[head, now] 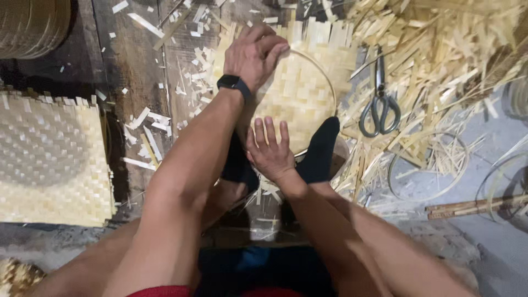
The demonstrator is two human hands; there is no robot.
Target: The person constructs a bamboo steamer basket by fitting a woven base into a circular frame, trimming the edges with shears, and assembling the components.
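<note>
A pale woven bamboo mat (300, 93) lies on the floor, pressed into a thin round hoop (329, 82). My left hand (254, 52), with a black watch on the wrist, curls its fingers over the far left edge of the mat and hoop. Flat on the near edge of the weave rests my right hand (269, 153), fingers spread and holding nothing. My two feet in black socks (322, 151) press on the near rim, one on each side of the right hand.
Grey-handled scissors (379, 107) lie right of the hoop, beside a heap of loose bamboo strips (440, 44). A stack of square woven mats (49, 159) sits at the left. Spare hoops (429, 170) lie at the right, and offcuts litter the planks.
</note>
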